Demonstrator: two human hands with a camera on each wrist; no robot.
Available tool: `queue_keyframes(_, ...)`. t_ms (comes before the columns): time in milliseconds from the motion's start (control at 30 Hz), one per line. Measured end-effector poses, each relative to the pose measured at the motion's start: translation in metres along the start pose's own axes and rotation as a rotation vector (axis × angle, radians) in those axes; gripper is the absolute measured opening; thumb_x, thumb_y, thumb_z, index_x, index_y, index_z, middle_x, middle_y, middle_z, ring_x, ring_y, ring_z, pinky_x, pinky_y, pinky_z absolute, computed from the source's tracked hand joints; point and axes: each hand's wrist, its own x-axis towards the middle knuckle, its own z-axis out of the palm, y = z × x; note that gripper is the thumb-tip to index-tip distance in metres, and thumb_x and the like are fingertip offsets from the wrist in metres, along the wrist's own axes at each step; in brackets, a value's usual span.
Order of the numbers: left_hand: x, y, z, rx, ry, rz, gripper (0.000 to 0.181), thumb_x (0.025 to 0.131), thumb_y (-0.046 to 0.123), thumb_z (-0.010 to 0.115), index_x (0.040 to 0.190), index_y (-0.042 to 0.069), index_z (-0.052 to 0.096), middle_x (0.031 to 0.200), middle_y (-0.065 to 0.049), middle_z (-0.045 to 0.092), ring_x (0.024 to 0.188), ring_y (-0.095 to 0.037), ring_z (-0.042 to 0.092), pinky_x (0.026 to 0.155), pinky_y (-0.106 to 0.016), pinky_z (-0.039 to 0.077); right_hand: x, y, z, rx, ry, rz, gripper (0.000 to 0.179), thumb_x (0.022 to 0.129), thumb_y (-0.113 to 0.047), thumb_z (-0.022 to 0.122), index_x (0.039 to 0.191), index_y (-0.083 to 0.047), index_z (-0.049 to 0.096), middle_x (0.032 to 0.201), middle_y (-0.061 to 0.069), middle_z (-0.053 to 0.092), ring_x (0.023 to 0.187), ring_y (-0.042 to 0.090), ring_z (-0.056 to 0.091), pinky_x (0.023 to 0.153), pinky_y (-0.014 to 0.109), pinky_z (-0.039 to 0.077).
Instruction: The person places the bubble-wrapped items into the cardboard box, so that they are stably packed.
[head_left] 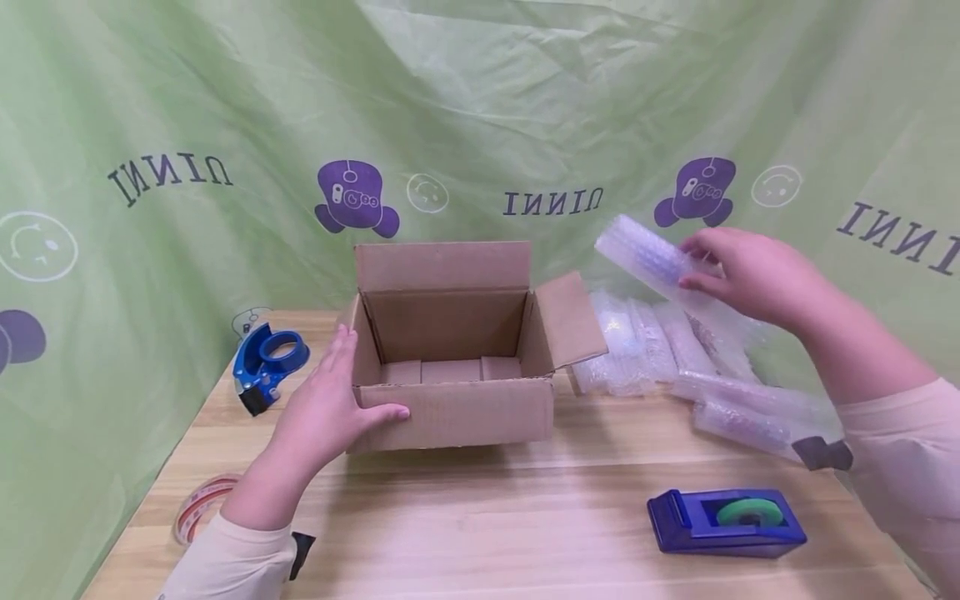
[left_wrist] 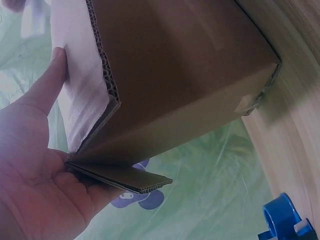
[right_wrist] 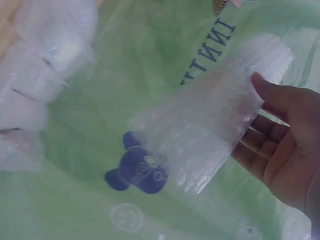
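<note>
An open cardboard box [head_left: 457, 412] stands on the wooden table, its flaps spread. My left hand [head_left: 318, 412] holds the box at its near left corner. The thumb lies on the front face and the fingers reach along the left side; the left wrist view shows them partly hidden behind a flap [left_wrist: 125, 177]. Up to the right of the box, my right hand [head_left: 757, 271] grips a bubble-wrapped packet [head_left: 641, 250] between thumb and fingers. In the right wrist view this packet [right_wrist: 210, 112] is see-through and tilted; its contents are unclear.
More bubble-wrapped packets [head_left: 675, 342] lie right of the box. A blue tape dispenser [head_left: 731, 525] with green tape sits front right. Blue tape cutter [head_left: 258, 367] stands left, with a red-and-white tape roll [head_left: 191, 504] nearer. A green printed cloth [head_left: 480, 100] hangs behind.
</note>
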Motion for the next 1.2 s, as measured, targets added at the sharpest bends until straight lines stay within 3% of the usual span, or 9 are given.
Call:
queue_keyframes(333, -0.001, -0.002, 0.002, 0.002, 0.003, -0.009, 0.137, 0.064, 0.08, 0.069, 0.158, 0.004, 0.005, 0.165, -0.017, 0.003, 0.145, -0.046, 0.023, 0.109, -0.063, 0.033, 0.047, -0.038, -0.017, 0.005, 0.058, -0.124, 0.036, 0.09, -0.021, 0.072, 0.121, -0.006, 0.062, 0.114, 0.017, 0.065, 0.105, 0.034, 0.061, 0.09, 0.055, 0.047)
queue_keyframes(600, 0.0, -0.002, 0.002, 0.008, 0.003, 0.002, 0.137, 0.064, 0.079, 0.07, 0.157, 0.003, 0.005, 0.164, -0.018, 0.005, 0.145, -0.046, 0.024, 0.109, -0.063, 0.033, 0.082, -0.078, -0.016, 0.048, 0.066, -0.23, 0.034, 0.092, -0.021, 0.069, 0.123, -0.009, 0.061, 0.119, 0.014, 0.064, 0.112, 0.033, 0.059, 0.094, 0.054, 0.047)
queue_keyframes(900, 0.001, 0.0, 0.003, 0.018, 0.006, 0.013, 0.135, 0.066, 0.076, 0.072, 0.157, 0.001, 0.007, 0.164, -0.019, 0.007, 0.145, -0.045, 0.025, 0.109, -0.063, 0.034, 0.119, -0.118, 0.002, 0.087, 0.033, -0.296, 0.035, 0.093, -0.026, 0.068, 0.125, -0.012, 0.06, 0.124, 0.008, 0.063, 0.114, 0.026, 0.059, 0.097, 0.049, 0.047)
queue_keyframes(1200, 0.0, 0.001, 0.002, 0.031, 0.012, 0.017, 0.134, 0.067, 0.075, 0.073, 0.157, 0.001, 0.007, 0.164, -0.019, 0.006, 0.144, -0.045, 0.026, 0.108, -0.063, 0.035, 0.137, -0.147, 0.031, 0.125, 0.018, -0.379, 0.036, 0.091, -0.028, 0.071, 0.123, -0.012, 0.062, 0.119, 0.004, 0.064, 0.108, 0.021, 0.061, 0.093, 0.042, 0.05)
